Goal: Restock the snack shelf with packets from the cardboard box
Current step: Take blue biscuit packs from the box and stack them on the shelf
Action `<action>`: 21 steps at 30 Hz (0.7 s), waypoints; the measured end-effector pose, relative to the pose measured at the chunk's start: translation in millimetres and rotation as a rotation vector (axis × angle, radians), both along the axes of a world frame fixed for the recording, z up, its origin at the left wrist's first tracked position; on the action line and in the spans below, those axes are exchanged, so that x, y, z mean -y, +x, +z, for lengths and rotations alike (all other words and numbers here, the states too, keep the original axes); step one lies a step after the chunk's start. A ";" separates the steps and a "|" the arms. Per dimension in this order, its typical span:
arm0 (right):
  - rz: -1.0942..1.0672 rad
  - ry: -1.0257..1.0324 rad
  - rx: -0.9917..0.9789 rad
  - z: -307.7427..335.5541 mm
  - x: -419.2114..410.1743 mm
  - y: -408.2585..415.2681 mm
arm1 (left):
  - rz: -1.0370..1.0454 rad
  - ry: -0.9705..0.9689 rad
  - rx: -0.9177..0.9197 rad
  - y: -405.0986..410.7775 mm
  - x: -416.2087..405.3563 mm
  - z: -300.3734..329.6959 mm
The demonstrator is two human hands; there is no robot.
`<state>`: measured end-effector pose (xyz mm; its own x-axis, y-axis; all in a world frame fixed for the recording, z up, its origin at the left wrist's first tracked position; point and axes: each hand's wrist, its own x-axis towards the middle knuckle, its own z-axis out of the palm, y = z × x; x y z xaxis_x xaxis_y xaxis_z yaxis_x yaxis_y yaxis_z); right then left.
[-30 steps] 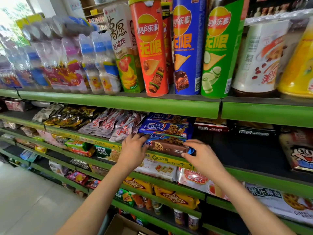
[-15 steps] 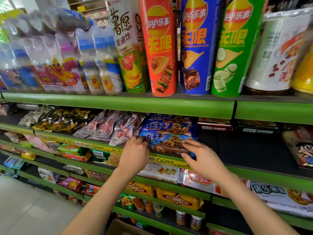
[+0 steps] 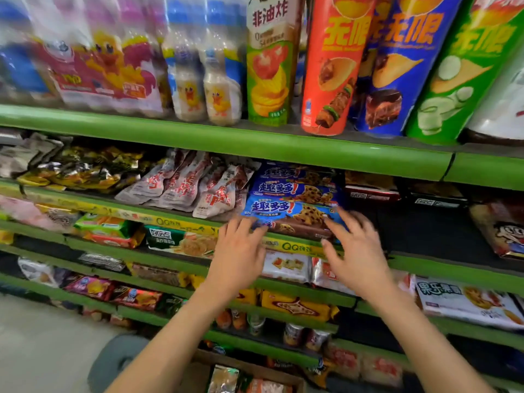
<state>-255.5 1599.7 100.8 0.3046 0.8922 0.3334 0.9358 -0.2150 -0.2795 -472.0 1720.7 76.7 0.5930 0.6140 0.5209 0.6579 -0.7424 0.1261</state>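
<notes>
Blue chocolate-chip cookie packets (image 3: 292, 209) lie stacked on the green snack shelf (image 3: 286, 246), second tier down, with a brown packet (image 3: 297, 229) at the front edge under the top blue one. The left hand (image 3: 236, 251) and right hand (image 3: 355, 251) hover at either end of the stack, fingers spread and relaxed, gripping nothing; half a second ago both were pressed against the packets' ends. White-and-red pouches (image 3: 198, 188) lie just left of the stack. Chip canisters (image 3: 330, 66) stand on the tier above. The cardboard box (image 3: 249, 375) sits below, between the forearms, with packets inside.
</notes>
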 end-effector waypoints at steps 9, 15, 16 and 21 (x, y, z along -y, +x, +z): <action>0.287 -0.185 -0.113 -75.9 -2.6 -123.8 | 0.039 -0.511 0.136 -95.9 16.9 -117.9; 0.384 -0.619 -0.187 -202.7 -21.2 -184.1 | 0.363 -0.910 0.281 -192.7 56.9 -251.3; 0.397 -0.699 -0.193 -226.6 -22.6 -195.3 | 0.434 -0.996 0.299 -208.9 66.2 -275.8; 0.421 -1.010 -0.259 -365.5 -24.3 -243.7 | 0.668 -1.294 0.318 -274.0 114.7 -405.6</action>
